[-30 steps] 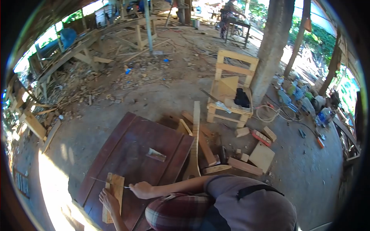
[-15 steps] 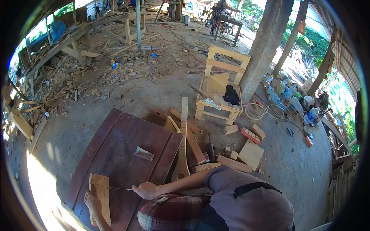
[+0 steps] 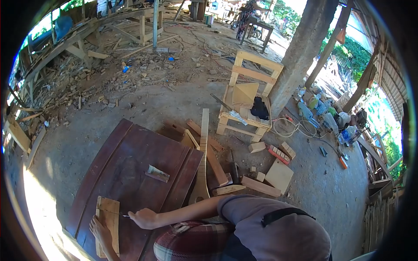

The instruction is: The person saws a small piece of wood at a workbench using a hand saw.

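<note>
My left hand (image 3: 102, 232) lies on the left part of a pale wooden board (image 3: 114, 217), its fingers apart. My right hand (image 3: 146, 218) is closed around the end of a thin tool (image 3: 126, 215), just right of the board. The tool points left toward the board; its far part is too thin to make out clearly. Under the board is a dark red wooden panel (image 3: 130, 174). On this panel also rests a small wood piece (image 3: 157, 174) with something pale at its upper end.
A long fretted wooden neck (image 3: 203, 152) stands beyond the panel. Wood blocks (image 3: 260, 186) and a red power strip (image 3: 278, 154) lie to its right. Farther back are a wooden chair (image 3: 248, 104), a post (image 3: 302, 52) and plastic bottles (image 3: 348, 135). Another person (image 3: 244, 19) is in the far background.
My right hand has moved left toward the board, and less of the thin tool shows between them. My left hand stays on the board. The whole view has shifted slightly.
</note>
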Demonstrator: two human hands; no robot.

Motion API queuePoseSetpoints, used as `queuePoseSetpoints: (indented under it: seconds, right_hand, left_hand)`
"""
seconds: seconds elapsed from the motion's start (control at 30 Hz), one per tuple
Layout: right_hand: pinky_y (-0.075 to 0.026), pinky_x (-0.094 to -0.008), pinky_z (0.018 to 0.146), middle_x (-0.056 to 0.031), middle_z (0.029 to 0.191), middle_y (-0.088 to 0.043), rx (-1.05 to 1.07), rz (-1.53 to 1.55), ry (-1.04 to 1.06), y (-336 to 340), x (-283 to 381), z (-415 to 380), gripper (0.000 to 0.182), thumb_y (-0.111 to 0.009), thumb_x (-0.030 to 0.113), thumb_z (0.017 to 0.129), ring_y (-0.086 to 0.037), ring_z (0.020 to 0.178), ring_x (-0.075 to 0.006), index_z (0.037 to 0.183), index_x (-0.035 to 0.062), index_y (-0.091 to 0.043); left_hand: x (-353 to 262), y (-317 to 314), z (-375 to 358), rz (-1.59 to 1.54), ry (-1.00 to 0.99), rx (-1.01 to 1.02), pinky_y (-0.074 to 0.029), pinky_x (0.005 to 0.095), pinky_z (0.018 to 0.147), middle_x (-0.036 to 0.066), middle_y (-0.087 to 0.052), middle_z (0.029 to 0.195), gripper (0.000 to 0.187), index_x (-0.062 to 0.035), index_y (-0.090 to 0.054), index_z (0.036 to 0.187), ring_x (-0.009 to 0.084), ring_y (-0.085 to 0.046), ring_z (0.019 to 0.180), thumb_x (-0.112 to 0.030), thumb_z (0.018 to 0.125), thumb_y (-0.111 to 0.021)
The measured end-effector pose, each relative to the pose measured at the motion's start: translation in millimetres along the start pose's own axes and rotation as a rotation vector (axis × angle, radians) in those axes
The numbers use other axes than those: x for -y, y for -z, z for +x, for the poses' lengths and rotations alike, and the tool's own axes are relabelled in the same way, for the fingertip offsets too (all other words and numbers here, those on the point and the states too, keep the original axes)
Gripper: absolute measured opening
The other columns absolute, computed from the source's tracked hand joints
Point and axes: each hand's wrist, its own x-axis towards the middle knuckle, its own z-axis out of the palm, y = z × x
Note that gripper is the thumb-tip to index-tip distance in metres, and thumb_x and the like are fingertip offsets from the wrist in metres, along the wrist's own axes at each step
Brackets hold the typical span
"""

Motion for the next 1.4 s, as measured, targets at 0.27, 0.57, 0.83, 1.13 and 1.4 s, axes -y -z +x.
queuePoseSetpoints:
  seconds: [0.27, 0.57, 0.83, 1.13, 1.4]
  right_hand:
    - [-0.047, -0.0463, 0.045, -0.0168, 0.057, -0.06, -0.138, -0.028, 0.019, -18.7, 6.0, 19.5, 0.019, -0.047, 0.01, 0.088, -0.062, 0.05, -0.035, 0.099, -0.0055, -0.046]
    - [-0.046, -0.0449, 0.043, -0.0157, 0.057, -0.061, -0.091, -0.072, 0.038, -15.7, 5.3, 11.9, 0.028, -0.048, 0.009, 0.086, -0.062, 0.048, -0.0328, 0.107, -0.0083, -0.046]
    - [-0.046, -0.0446, 0.042, -0.0158, 0.056, -0.06, -0.092, -0.066, -0.004, -29.8, -6.5, -4.5, 0.03, -0.048, 0.008, 0.085, -0.061, 0.048, -0.0331, 0.11, -0.0085, -0.045]
    - [-0.042, -0.0435, 0.038, -0.0127, 0.051, -0.056, -0.053, -0.095, 0.049, -3.8, -34.4, -62.8, 0.019, -0.047, 0.015, 0.092, -0.059, 0.044, -0.0314, 0.096, -0.0027, -0.043]
    - [-0.042, -0.0423, 0.038, -0.0122, 0.049, -0.055, -0.111, -0.123, 0.088, -19.2, -32.6, -45.6, 0.02, -0.047, 0.016, 0.092, -0.059, 0.043, -0.0306, 0.096, -0.0038, -0.045]
  left_hand:
    - [-25.6, 6.3, -12.0, 0.057, 0.055, -0.053, -0.038, 0.0452, 0.089, 0.018, -0.054, 0.104, 0.034, -0.0007, -0.047, 0.118, 0.0356, -0.05, 0.102, -0.021, 0.091, -0.053]
    - [-24.5, 14.9, -5.9, 0.0, 0.08, 0.015, -0.039, 0.047, 0.087, 0.017, -0.054, 0.107, 0.028, -0.0037, -0.047, 0.114, 0.0368, -0.051, 0.105, -0.022, 0.092, -0.051]
    - [-12.0, 3.8, 3.9, 0.011, 0.136, -0.004, -0.039, 0.0461, 0.087, 0.018, -0.056, 0.102, 0.03, -0.0028, -0.048, 0.112, 0.0361, -0.053, 0.099, -0.028, 0.095, -0.048]
    - [10.2, -0.3, 12.5, -0.037, 0.046, 0.047, -0.039, 0.0469, 0.087, 0.017, -0.057, 0.106, 0.034, -0.003, -0.048, 0.117, 0.0361, -0.053, 0.1, -0.025, 0.092, -0.053]
    - [11.8, -4.4, 5.0, -0.013, -0.014, -0.012, -0.039, 0.047, 0.09, 0.018, -0.055, 0.111, 0.044, -0.0032, -0.046, 0.124, 0.0365, -0.051, 0.104, -0.02, 0.086, -0.059]
